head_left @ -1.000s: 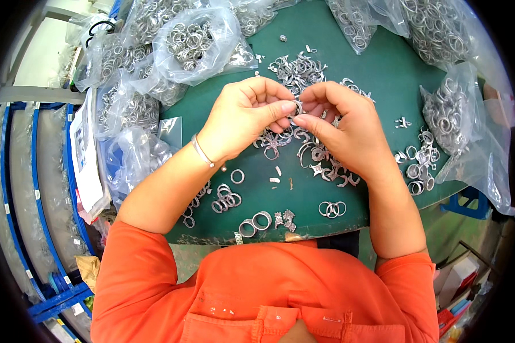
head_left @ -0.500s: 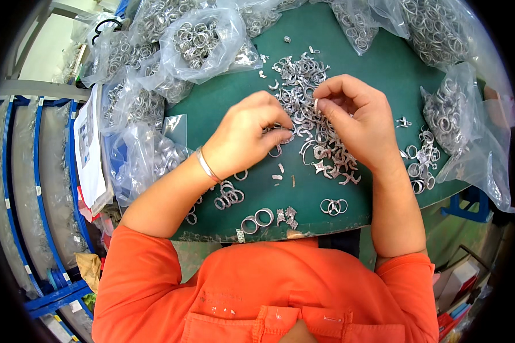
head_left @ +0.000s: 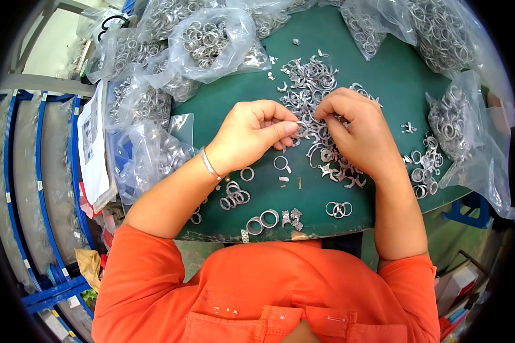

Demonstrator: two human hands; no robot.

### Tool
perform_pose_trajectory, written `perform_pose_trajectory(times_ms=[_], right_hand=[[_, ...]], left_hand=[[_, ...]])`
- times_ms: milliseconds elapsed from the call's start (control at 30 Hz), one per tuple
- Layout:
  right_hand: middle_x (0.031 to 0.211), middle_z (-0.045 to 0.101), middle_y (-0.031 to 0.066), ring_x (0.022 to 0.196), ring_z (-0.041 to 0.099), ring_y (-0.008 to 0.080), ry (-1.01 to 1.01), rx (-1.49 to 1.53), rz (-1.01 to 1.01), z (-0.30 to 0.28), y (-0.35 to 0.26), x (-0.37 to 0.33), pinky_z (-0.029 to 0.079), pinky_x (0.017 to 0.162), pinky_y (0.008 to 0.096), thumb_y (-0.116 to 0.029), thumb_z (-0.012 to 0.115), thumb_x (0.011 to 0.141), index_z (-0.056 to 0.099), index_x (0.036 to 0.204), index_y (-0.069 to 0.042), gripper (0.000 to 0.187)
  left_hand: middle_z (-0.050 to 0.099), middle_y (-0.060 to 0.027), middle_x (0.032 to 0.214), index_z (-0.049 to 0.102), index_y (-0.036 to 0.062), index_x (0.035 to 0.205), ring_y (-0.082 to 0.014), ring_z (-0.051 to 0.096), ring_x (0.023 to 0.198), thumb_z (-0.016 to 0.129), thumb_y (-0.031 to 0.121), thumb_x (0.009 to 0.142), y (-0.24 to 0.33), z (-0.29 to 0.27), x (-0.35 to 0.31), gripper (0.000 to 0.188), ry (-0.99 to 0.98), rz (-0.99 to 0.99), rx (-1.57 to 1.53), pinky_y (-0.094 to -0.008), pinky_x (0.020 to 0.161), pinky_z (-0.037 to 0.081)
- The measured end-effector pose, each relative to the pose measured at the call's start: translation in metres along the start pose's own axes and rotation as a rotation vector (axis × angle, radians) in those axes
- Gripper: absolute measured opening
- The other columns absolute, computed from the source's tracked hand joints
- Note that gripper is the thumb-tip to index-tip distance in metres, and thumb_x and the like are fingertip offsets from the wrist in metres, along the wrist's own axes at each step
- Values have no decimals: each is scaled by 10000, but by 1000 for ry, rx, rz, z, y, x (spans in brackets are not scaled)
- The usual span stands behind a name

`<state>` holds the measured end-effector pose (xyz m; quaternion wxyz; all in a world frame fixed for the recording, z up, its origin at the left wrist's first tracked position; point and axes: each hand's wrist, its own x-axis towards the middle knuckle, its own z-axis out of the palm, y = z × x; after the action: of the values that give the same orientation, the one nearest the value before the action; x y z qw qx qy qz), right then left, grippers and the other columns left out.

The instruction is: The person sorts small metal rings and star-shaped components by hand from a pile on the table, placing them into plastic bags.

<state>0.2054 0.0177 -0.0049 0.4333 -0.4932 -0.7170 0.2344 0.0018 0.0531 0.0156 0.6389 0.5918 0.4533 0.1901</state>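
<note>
Your left hand and right hand curled at the silvery curved pieces heaped on the green table; whether either gripped one, I couldn't tell. Light fingertip pinches seemed best.

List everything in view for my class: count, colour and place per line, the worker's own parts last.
Loose metal pieces: many, grey, heaped centrally
Wide round metal rings: two, silver, near table edge
Slim round metal rings: several, silver, around the heap
Clear plastic bags of rings: several, transparent, far, left and right
Flat tabletop: one, green, under the pieces
Printed paper sheets: count unclear, white, left
Shelving frame: one, blue, far left
Plastic stool-like item: one, blue, right
Short-sleeved shirt: one, orange, on the worker
Thin metal bangle: one, silver, left wrist
Left hand: one, bare, heap's left side
Right hand: one, bare, heap's right side
</note>
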Motion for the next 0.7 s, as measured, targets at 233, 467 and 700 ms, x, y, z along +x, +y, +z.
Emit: perform_pose_trajectory(times_ms=[233, 467, 700], right_hand=[[757, 610, 117, 686, 601, 267, -87, 164, 17, 6, -10, 0, 477, 606, 333, -87, 658, 802, 638, 892, -9, 121], [840, 532, 54, 866, 522, 247, -410, -118, -260, 34, -18, -16, 416, 745, 378, -104, 682, 717, 627, 810, -79, 111], [834, 534, 53, 827, 526, 255, -437, -123, -281, 37, -18, -16, 410, 730, 375, -97, 682, 715, 610, 778, -73, 99]], left_hand=[[665, -70, 843, 615, -9, 973, -109, 630, 708, 588, 8, 870, 7, -9, -7, 107, 101, 150, -45, -233, 624, 522], [640, -68, 854, 613, 2, 954, -130, 622, 728, 616, 22, 843, 57, -124, -30, 113, 691, 451, 184, -237, 612, 480], [639, -76, 869, 609, -18, 980, -141, 637, 736, 629, 28, 832, 94, -267, -44, 156, 1071, 365, 401, -237, 624, 519]])
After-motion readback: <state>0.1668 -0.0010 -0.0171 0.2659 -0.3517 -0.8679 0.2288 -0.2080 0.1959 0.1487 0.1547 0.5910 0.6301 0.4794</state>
